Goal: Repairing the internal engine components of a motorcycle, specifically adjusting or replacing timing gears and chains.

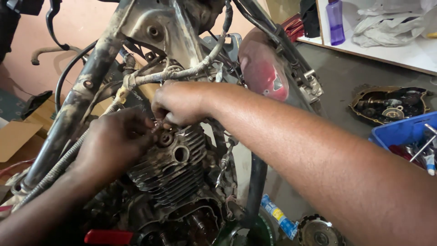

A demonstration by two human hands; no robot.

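A dirty finned motorcycle engine cylinder head (175,166) sits in the bike's grimy frame (95,68). My left hand (116,141) rests on the head's upper left side, fingers curled at its top. My right hand (180,104) reaches in from the right and pinches a small part right above the head, where both sets of fingertips meet. What the fingers hold is hidden. A wrapped wiring harness (182,73) runs just above my hands.
A red tank (264,73) sits behind my right forearm. A blue tray (403,132) of tools and an engine cover (387,105) lie on the floor at right. A clutch part (318,232), a tube (277,216) and a red handle (109,237) lie below. A purple bottle (336,20) stands on a shelf.
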